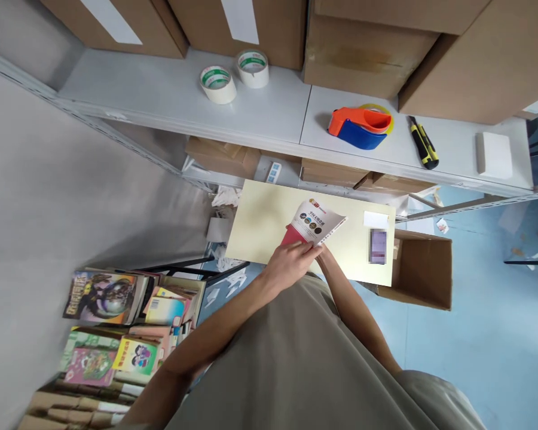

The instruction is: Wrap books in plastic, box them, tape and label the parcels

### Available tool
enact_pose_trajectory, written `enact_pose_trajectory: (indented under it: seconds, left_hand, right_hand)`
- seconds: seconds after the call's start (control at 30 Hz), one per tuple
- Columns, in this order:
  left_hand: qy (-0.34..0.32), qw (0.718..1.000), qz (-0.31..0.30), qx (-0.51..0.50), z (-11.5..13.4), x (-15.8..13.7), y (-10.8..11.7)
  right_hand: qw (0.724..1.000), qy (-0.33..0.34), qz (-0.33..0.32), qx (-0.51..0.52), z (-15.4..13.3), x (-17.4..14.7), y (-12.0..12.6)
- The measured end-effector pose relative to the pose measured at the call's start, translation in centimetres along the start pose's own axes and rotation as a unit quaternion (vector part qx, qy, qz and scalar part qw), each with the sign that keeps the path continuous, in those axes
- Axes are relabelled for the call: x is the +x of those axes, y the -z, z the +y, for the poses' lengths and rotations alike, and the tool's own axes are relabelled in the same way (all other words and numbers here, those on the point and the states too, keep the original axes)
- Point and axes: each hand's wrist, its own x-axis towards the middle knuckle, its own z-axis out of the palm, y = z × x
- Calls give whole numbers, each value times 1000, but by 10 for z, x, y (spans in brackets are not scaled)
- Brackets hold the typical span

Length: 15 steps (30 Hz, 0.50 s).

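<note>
Left hand [287,264] has its fingers [305,251] curled tight on the paperback [314,220]'s lower edge; right hand [323,253]'s mostly hidden, can't tell its grip. Book's cover-up over the cream bench [260,221], probably for easy reading.

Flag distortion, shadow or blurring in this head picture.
Head view: picture edges look wide-angle stretched; soft shadows dim the left part of the table; pixelation masks a purple item at its right; smallest print on the booklet is illegible.

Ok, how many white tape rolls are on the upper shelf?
2: the left roll sits nearer the front of the upper shelf, the right roll close beside it, nearer the cardboard boxes. Others could be hidden behind those boxes.
</note>
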Motion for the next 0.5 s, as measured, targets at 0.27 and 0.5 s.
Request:
enact_pose_trajectory:
  seconds: [0.27, 0.5]
  left_hand:
    - [346, 756, 219, -510, -92, -8, -6]
    - [437, 622, 222, -610, -149, -28, -114]
  right_hand:
    - [997, 44, 44, 43, -24, -25, 48]
    - [949, 193, -31, -249, -46, -42, -16]
